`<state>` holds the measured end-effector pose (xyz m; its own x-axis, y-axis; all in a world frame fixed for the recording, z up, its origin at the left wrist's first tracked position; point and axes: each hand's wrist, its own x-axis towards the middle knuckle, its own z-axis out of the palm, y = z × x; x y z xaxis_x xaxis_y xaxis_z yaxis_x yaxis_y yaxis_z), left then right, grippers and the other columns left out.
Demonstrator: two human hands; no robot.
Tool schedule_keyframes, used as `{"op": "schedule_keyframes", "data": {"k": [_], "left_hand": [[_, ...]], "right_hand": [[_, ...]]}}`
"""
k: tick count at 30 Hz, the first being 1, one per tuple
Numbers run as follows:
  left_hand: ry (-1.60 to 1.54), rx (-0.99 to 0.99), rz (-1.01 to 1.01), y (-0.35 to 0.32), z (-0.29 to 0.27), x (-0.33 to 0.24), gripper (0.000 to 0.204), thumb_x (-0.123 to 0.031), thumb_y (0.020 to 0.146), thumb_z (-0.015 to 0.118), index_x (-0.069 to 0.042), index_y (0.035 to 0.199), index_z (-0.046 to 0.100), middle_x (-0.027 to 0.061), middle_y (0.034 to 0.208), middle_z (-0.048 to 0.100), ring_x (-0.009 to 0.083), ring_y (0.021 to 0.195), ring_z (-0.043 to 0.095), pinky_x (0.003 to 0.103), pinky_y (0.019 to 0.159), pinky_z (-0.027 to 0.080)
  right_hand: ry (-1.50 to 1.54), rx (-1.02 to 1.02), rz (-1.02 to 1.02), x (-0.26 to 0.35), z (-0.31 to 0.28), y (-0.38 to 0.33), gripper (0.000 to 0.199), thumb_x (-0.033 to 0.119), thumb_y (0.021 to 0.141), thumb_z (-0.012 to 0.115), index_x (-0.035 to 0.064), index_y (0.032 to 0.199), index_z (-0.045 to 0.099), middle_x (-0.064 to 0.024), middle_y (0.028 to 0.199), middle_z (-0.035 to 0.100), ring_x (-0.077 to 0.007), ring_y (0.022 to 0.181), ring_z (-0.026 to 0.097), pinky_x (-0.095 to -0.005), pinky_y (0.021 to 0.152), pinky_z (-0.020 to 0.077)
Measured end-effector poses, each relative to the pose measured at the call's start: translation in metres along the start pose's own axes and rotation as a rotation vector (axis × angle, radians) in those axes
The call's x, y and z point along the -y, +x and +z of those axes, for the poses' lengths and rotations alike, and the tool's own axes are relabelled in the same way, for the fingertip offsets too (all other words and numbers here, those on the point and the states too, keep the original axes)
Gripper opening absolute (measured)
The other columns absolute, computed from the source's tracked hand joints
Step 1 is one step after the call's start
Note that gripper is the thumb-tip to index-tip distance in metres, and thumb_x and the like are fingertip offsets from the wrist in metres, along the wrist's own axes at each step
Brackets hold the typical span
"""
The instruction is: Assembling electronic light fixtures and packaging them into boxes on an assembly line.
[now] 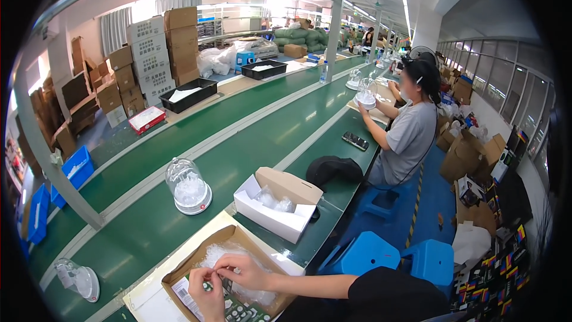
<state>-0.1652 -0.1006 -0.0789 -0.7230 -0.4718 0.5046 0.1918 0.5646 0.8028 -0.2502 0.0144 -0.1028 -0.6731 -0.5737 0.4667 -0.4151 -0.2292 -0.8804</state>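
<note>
Low in the head view, my left hand and my right hand meet fingertip to fingertip. Both are closed in a pinch, and whatever lies between the fingers is too small to make out. Below them is an open cardboard box with printed green and white inside, holding a heap of clear plastic bits. Just beyond stands a white carton with its flap up and clear bagged pieces inside. A clear dome on a white base stands upright on the green belt; another dome lies tilted at the left.
A black cap and a phone lie along the table. Farther on, a seated co-worker holds a similar dome. Blue stools stand at the right. Black trays and stacked cartons line the far side.
</note>
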Motion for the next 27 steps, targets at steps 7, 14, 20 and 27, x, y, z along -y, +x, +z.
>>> {"op": "schedule_keyframes", "data": {"k": [7, 14, 20, 27], "left_hand": [[0.015, 0.002, 0.022, 0.0005, 0.0024, 0.0028, 0.010, 0.008, 0.077, 0.061, 0.001, 0.083, 0.057, 0.0085, 0.076, 0.055, 0.0176, 0.065, 0.054, 0.028, 0.060, 0.043], [-0.051, 0.002, 0.020, 0.0002, 0.0005, 0.0000, 0.007, 0.006, 0.079, 0.061, 0.001, 0.082, 0.055, 0.0080, 0.076, 0.054, 0.0163, 0.066, 0.053, 0.027, 0.060, 0.043], [-0.051, 0.038, 0.018, -0.0012, 0.0008, 0.0027, 0.008, 0.005, 0.079, 0.061, 0.001, 0.082, 0.055, 0.0078, 0.076, 0.054, 0.0160, 0.066, 0.053, 0.027, 0.061, 0.043], [-0.040, 0.041, 0.031, -0.0008, 0.0002, 0.0017, 0.008, 0.006, 0.079, 0.062, 0.002, 0.082, 0.056, 0.0078, 0.075, 0.054, 0.0160, 0.066, 0.054, 0.027, 0.061, 0.043]], "right_hand": [[-0.050, -0.017, -0.033, -0.0028, 0.0008, 0.0007, 0.011, 0.008, 0.090, 0.064, -0.0001, 0.097, 0.064, -0.0080, 0.087, 0.065, -0.0138, 0.077, 0.062, -0.0262, 0.064, 0.0491], [-0.042, -0.056, -0.017, 0.0011, 0.0012, -0.0012, 0.010, 0.006, 0.088, 0.065, 0.0003, 0.096, 0.064, -0.0057, 0.080, 0.064, -0.0105, 0.068, 0.061, -0.0237, 0.062, 0.0489], [-0.042, -0.039, -0.021, -0.0058, 0.0018, -0.0034, 0.008, 0.001, 0.086, 0.064, -0.0003, 0.093, 0.064, -0.0053, 0.082, 0.065, -0.0099, 0.070, 0.061, -0.0230, 0.063, 0.0498], [-0.109, -0.059, -0.114, 0.0021, -0.0008, -0.0018, 0.009, 0.002, 0.084, 0.065, -0.0002, 0.093, 0.063, -0.0068, 0.082, 0.063, -0.0136, 0.067, 0.058, -0.0267, 0.058, 0.0469]]}}
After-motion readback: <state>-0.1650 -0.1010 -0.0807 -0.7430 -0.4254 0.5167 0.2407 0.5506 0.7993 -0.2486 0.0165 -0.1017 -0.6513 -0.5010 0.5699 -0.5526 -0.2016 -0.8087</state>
